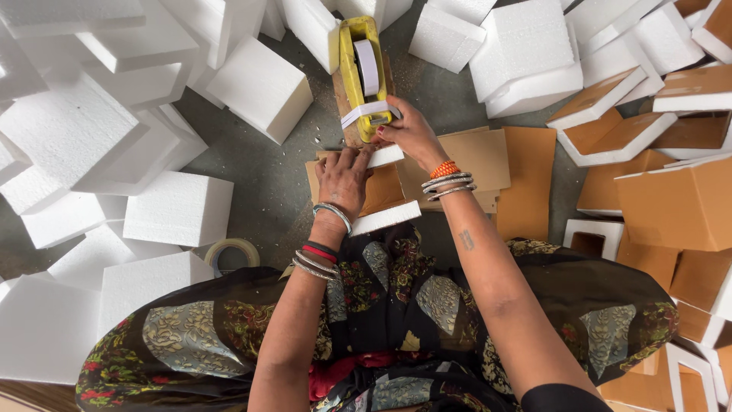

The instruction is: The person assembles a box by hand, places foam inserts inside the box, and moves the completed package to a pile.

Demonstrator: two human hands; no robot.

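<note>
My right fingers (396, 133) clamp the yellow tape dispenser (360, 72) at twelve o'clock; left hand (343, 177) lies flat, fingers together, on the light, stiff, crumbly foam-lined carton (381, 194), best pinned near its edge

The floor (267, 175) is a dull grey-green surface, matt and scattered with small white crumbs. White foam blocks (179, 207) lie piled across the left side and along the top edge, some flat, some tilted against each other. Flat brown cardboard sheets (530, 179) rest on the floor right of centre. Brown cardboard boxes (679, 202) with white foam inserts are stacked at the right edge. A roll of tape (231, 254) lies flat on the floor near the left foam blocks. Lighting is even and diffuse, with soft shadows. No walls or windows are in view.
</note>
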